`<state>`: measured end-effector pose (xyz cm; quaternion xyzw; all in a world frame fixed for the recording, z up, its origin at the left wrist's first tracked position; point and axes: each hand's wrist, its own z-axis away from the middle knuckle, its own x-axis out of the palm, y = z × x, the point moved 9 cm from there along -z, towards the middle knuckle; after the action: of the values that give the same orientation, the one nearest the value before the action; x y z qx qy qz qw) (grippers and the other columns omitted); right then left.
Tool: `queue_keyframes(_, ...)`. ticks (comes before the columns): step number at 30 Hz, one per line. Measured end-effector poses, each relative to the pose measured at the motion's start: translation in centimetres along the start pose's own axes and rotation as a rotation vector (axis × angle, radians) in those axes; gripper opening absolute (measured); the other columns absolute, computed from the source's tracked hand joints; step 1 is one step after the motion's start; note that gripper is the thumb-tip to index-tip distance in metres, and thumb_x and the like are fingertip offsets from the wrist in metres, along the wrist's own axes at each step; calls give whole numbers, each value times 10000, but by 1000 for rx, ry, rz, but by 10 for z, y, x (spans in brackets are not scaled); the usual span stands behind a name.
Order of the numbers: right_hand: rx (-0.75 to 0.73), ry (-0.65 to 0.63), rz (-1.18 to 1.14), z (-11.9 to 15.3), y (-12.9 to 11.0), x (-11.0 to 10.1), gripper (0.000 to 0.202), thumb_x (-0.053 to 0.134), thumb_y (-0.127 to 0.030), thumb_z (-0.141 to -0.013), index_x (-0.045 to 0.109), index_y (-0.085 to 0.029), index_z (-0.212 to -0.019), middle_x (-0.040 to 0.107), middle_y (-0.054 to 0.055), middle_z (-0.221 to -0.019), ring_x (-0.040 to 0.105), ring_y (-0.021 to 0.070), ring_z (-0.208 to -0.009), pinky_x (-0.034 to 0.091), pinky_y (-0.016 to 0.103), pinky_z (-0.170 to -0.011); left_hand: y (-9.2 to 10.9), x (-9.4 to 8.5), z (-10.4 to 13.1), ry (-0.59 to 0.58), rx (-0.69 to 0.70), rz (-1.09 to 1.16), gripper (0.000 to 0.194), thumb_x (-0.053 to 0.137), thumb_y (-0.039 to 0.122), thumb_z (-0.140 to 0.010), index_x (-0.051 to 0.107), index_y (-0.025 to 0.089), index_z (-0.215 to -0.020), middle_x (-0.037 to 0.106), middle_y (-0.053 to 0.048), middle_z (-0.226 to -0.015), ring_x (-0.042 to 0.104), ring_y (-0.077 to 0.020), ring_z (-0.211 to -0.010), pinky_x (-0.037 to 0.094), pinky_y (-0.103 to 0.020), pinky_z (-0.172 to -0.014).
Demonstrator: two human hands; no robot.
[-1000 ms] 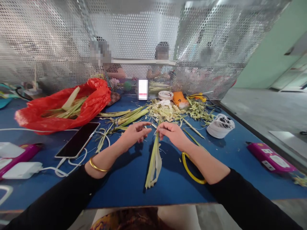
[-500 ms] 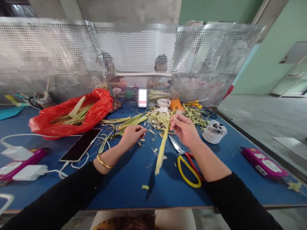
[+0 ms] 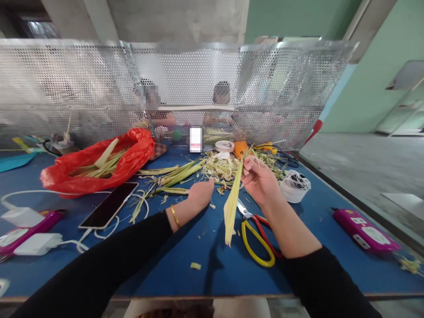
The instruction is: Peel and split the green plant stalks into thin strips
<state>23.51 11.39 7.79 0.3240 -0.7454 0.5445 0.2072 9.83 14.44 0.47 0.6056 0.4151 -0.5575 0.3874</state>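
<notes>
My right hand (image 3: 260,179) pinches a long pale yellow-green corn husk (image 3: 232,203) near its upper end, and the wide end hangs down over the table. My left hand (image 3: 201,194), with a gold bangle at the wrist, is low over the table to the left of the husk; its back faces me and hides most of the fingers. Scissors (image 3: 255,232) with one yellow and one red handle lie partly open, beneath and beside my right forearm. Beyond both hands lies a heap of husk scraps (image 3: 220,165). Longer husk strips (image 3: 182,173) spread to its left.
At left are a red plastic bag (image 3: 82,183) of husks, a phone (image 3: 109,205) on a cable, and white chargers (image 3: 38,244). At right are a white spool (image 3: 294,187) and a purple power strip (image 3: 364,229). A perforated metal screen (image 3: 198,62) stands behind, with people beyond it.
My left hand has moved right, closer to the husk, turning its back toward me. My right hand has shifted slightly right with the husk, whose broad face now shows more.
</notes>
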Motion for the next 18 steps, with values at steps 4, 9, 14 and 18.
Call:
queue_keyframes(4,4,-10,-24,0,-3,2,98,643,-146,-774,609,-163,-684,502,-50,-603,468,51,-511,456,141,-517,4,-30,-58,91,73,31,350,309,245,-949,598,132,-1112,671,-148,-1102,620,-233,-1039,462,-327,-878)
queue_keyframes(9,-23,24,-65,-6,-10,-8,86,629,-107,-776,617,-160,-709,500,-54,-595,479,39,-517,453,108,-527,15,-45,-42,89,323,68,414,352,318,-953,487,192,-1324,511,-89,-1388,447,-205,-1282,315,-320,-1078)
queue_keyframes(14,-1,43,-147,-7,-6,-13,72,621,-78,-767,620,-140,-729,499,-56,-598,481,29,-520,459,94,-542,41,-12,74,-161,966,214,771,472,586,-847,272,178,-1470,263,-125,-1544,245,-269,-1410,188,-384,-1157)
queue_keyframes(18,55,83,-183,-6,3,-16,73,620,-83,-777,608,-141,-734,495,-59,-598,481,29,-514,467,100,-541,34,13,87,-299,1062,198,832,446,595,-855,181,137,-1497,194,-136,-1560,151,-256,-1437,93,-381,-1177)
